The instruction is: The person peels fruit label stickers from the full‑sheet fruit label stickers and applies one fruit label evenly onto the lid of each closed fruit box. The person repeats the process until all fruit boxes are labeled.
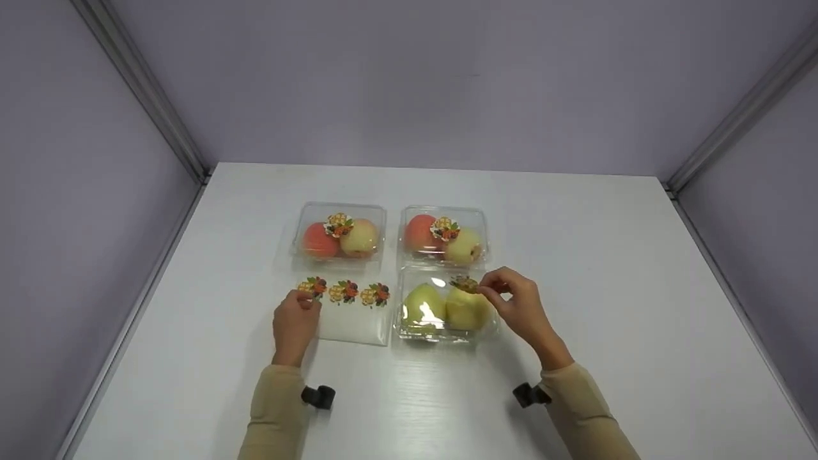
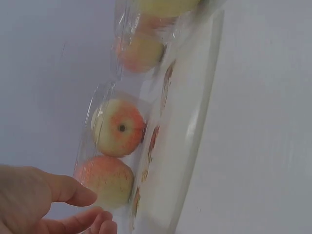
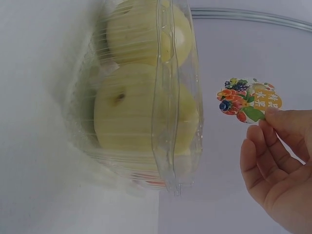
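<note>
My right hand (image 1: 521, 310) pinches a round fruit-print sticker (image 3: 243, 100) by its edge, between thumb and fingertips. The sticker is held above a clear lidded plastic box (image 1: 441, 333) of yellow-green fruit that look like pears (image 3: 129, 107); a gap shows between sticker and lid in the right wrist view. My left hand (image 1: 297, 326) is at the left side of a white sticker sheet (image 1: 354, 326), its fingers loosely bent near the leftmost sticker. Thumb and fingertips stand apart in the left wrist view, with nothing seen between them. Three stickers (image 1: 343, 292) line the sheet's top.
Behind stand two clear boxes of red and pale-yellow apples, one at left (image 1: 310, 214) and one at right (image 1: 474, 217), each with a fruit sticker on its lid. The white table (image 1: 575, 255) meets grey walls at the back and sides.
</note>
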`<state>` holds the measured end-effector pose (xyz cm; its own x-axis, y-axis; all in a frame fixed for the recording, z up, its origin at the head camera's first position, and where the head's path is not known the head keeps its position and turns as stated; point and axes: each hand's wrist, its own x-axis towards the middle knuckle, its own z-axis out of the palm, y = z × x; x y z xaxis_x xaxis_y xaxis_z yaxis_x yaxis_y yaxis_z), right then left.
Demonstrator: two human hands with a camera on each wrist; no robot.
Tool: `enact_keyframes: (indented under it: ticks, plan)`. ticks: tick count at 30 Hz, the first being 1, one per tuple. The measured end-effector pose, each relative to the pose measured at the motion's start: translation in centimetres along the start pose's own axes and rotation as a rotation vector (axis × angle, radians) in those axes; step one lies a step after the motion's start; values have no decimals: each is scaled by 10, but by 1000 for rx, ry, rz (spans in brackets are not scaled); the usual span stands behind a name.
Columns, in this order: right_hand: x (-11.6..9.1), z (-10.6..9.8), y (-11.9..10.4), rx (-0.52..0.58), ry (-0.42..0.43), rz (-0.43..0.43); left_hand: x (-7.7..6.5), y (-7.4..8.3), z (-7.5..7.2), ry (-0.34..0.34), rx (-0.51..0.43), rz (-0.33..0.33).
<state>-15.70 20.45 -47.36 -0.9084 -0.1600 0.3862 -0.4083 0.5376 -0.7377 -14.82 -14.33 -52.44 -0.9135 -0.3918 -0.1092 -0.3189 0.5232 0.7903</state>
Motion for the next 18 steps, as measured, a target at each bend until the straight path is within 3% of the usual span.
enact_keyframes:
  ticks: [11, 18]
  plan:
    - [3, 3, 2, 34, -21, 4, -16, 21, 34, -142, -68, 123]
    - [6, 5, 3, 55, -45, 36, -24, 32, 47, -246, -124, 189]
